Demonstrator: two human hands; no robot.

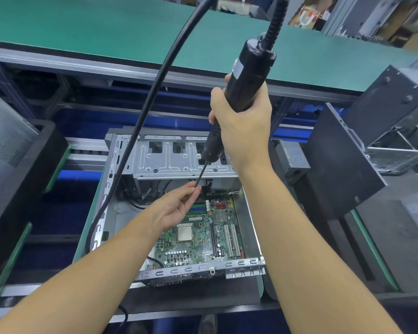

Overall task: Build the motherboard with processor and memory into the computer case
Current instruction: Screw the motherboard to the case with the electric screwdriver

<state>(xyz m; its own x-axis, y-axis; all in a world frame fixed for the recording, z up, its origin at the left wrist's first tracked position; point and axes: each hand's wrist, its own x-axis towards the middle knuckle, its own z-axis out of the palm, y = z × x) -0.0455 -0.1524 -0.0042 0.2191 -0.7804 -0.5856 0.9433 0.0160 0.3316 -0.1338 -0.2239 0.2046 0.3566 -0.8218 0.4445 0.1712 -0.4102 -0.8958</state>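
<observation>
An open grey computer case (pixel 246 222) lies flat in front of me. A green motherboard (pixel 203 239) sits inside it, with a silver processor (pixel 185 233) at its middle and memory slots (pixel 198 207) toward the far side. My right hand (pixel 241 126) grips a black electric screwdriver (pixel 245 75) held tilted above the case. The bit (pixel 201 173) points down toward the board's far edge. My left hand (pixel 176 208) pinches the tip of the bit between thumb and fingers, just above the memory slots.
The screwdriver's thick black cable (pixel 140 121) loops down over the case's left side. A green bench top (pixel 106 32) runs across the back. Another black case (pixel 362 150) stands at the right, and a dark bin (pixel 15 169) at the left. A drive cage (pixel 179 157) spans the case's far end.
</observation>
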